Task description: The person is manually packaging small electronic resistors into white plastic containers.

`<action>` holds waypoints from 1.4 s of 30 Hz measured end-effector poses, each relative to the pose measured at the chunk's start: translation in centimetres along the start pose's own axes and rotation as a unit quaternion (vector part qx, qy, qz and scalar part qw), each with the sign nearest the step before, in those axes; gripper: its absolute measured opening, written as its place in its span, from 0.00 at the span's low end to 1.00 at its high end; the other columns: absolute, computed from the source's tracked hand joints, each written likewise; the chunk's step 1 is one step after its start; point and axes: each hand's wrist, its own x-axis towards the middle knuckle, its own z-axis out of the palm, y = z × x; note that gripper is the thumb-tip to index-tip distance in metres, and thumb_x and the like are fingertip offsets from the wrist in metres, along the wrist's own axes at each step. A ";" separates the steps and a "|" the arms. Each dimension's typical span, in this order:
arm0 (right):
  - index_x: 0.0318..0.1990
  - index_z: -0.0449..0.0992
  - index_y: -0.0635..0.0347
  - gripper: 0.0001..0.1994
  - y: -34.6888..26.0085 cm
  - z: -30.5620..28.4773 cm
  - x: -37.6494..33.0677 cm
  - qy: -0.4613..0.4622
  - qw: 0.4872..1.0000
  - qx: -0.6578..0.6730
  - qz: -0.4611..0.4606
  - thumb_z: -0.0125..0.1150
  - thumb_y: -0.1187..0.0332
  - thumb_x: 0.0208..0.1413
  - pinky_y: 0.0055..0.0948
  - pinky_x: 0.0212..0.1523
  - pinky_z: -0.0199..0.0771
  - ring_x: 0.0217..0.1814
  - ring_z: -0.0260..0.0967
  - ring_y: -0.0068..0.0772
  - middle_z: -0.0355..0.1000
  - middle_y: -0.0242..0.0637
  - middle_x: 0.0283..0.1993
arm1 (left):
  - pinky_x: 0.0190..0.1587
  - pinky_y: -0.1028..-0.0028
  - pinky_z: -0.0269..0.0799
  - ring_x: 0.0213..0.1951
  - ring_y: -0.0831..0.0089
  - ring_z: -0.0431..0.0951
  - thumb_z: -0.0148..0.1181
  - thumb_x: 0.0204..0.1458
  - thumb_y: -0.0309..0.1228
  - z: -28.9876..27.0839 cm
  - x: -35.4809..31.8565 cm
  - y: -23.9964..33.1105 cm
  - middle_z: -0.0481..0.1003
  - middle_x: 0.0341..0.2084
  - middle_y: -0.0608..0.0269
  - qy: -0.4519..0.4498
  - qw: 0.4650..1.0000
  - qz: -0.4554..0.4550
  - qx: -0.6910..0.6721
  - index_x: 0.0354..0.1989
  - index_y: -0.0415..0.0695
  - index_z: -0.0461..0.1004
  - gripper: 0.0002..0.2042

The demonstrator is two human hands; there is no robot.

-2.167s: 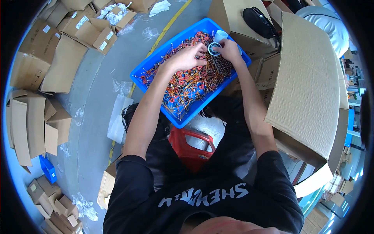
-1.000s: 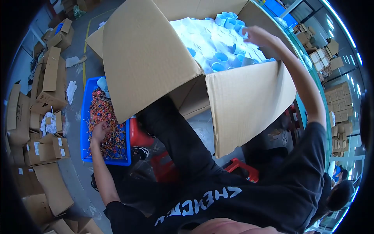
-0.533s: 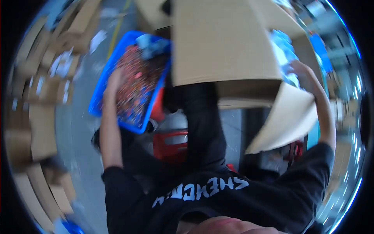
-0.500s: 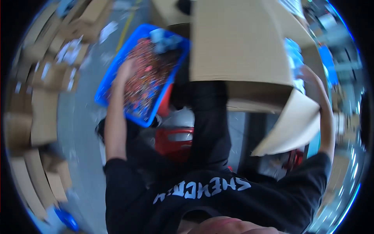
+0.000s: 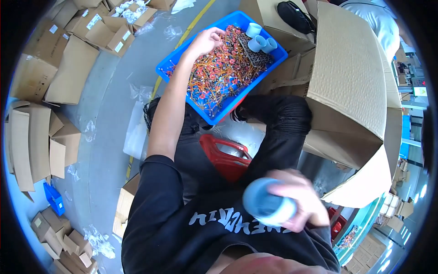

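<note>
My right hand (image 5: 303,201), blurred by motion, is wrapped round a light blue plastic cup (image 5: 267,201) in front of my chest. Its inside cannot be made out. My left hand (image 5: 207,42) reaches to the far left side of a blue tray (image 5: 180,50), its fingers bent together at the edge of the pile; whatever they pinch is too small to name. Many small parts with orange leads and red heads (image 5: 216,75) fill the tray. Three similar light blue cups (image 5: 253,30) stand at its far right corner, beside a dark dotted patch (image 5: 255,55).
A large open carton (image 5: 349,68) stands close on my right, one flap (image 5: 360,182) hanging toward me. A black pouch (image 5: 294,17) lies on cardboard beyond the tray. Below is a red plastic stool (image 5: 223,157). Opened cartons (image 5: 39,141) and plastic wrap litter the left side.
My right hand has come from the carton's right side to my chest and now shows a light blue cup. My left hand stays at the tray. The whole view has turned.
</note>
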 end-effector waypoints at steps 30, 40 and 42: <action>0.48 0.70 0.62 0.17 20.7 -16.6 24.3 0.171 0.923 0.330 0.102 0.50 0.59 0.59 0.30 0.47 0.71 0.46 0.70 0.30 0.71 0.40 0.44 | 0.26 0.82 0.61 0.24 0.82 0.62 0.45 0.61 0.28 -2.5 -1.9 6.5 0.65 0.27 0.66 0.078 0.914 0.074 -0.391 0.50 0.39 0.63 0.11; 0.41 0.74 0.58 0.10 22.6 -15.8 24.3 0.167 0.963 0.173 0.124 0.56 0.62 0.58 0.20 0.39 0.69 0.39 0.68 0.18 0.72 0.32 0.38 | 0.23 0.86 0.55 0.22 0.87 0.58 0.47 0.60 0.28 -0.6 -1.1 6.5 0.66 0.27 0.68 -0.002 0.957 0.055 -0.283 0.50 0.40 0.64 0.11; 0.40 0.74 0.59 0.09 23.1 -16.1 24.1 0.174 0.966 0.144 0.129 0.55 0.64 0.58 0.20 0.39 0.69 0.39 0.68 0.18 0.73 0.32 0.38 | 0.23 0.86 0.55 0.22 0.87 0.58 0.48 0.60 0.28 -0.7 -1.1 6.1 0.66 0.26 0.68 -0.005 0.960 0.048 -0.276 0.50 0.40 0.64 0.11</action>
